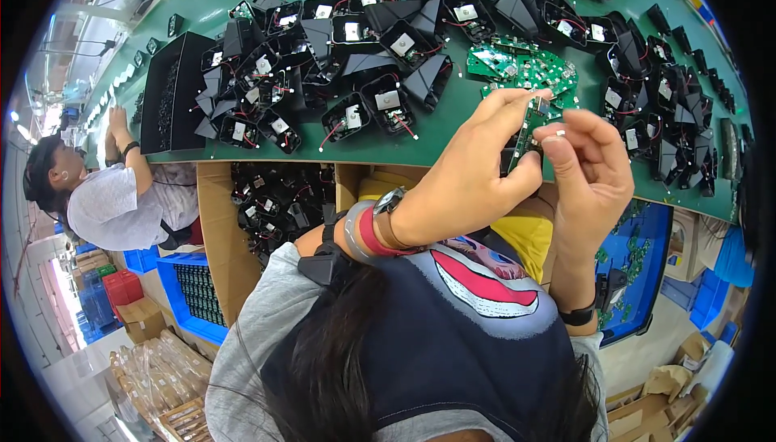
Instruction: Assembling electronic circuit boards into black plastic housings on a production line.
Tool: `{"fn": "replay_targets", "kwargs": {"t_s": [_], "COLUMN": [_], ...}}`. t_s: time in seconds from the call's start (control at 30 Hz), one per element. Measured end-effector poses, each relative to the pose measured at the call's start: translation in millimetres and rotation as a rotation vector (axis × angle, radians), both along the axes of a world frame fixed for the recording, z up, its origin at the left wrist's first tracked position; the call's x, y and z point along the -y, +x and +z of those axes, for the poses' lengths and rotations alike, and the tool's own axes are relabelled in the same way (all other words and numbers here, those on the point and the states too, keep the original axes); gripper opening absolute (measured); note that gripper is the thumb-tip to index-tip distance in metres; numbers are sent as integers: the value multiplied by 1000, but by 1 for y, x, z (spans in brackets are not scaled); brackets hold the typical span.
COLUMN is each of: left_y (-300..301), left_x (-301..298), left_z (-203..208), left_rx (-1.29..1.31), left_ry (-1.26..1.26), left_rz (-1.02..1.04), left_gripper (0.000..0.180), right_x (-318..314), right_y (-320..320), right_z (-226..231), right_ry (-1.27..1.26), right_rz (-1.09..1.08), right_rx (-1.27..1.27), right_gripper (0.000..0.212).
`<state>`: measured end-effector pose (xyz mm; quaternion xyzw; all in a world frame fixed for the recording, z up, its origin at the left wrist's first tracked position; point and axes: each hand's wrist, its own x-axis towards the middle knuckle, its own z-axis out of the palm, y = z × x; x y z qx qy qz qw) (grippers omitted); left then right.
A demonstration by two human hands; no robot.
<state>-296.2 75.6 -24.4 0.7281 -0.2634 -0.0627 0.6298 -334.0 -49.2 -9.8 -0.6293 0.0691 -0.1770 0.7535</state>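
My left hand is closed around a narrow green circuit board, held upright over the bench's near edge. Part of a black piece shows beside the board, mostly covered by my fingers. Close on the right, my right hand pinches a small white connector between thumb and forefinger. Any wire on it is too small to make out. Just beyond both hands lies a pile of green circuit boards on the green bench.
Black housings with red wires crowd the bench, with more at the right. A black bin stands left. Below the edge are a cardboard box of black parts and a blue tray of boards. Another person works far left.
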Motion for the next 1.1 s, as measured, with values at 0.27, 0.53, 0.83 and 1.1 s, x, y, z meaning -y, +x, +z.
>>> {"fn": "replay_targets", "kwargs": {"t_s": [0.27,0.53,0.83,1.1], "left_y": [-1,-3,-7,-7], "left_x": [-1,-1,1,2], "left_z": [4,9,12,10], "left_rx": [-10,-64,-4,59], "left_ry": [-1,18,53,43], "left_rz": [-26,-77,-18,8], "left_gripper": [54,67,67,63], "right_x": [23,24,23,29], "right_y": [-9,-10,-10,-8], "right_z": [-3,-1,8,9], "right_ry": [-634,-819,-1037,-1130], "right_rz": [70,37,1,87], "right_rx": [99,207,295,402], "right_gripper": [15,29,60,58]}}
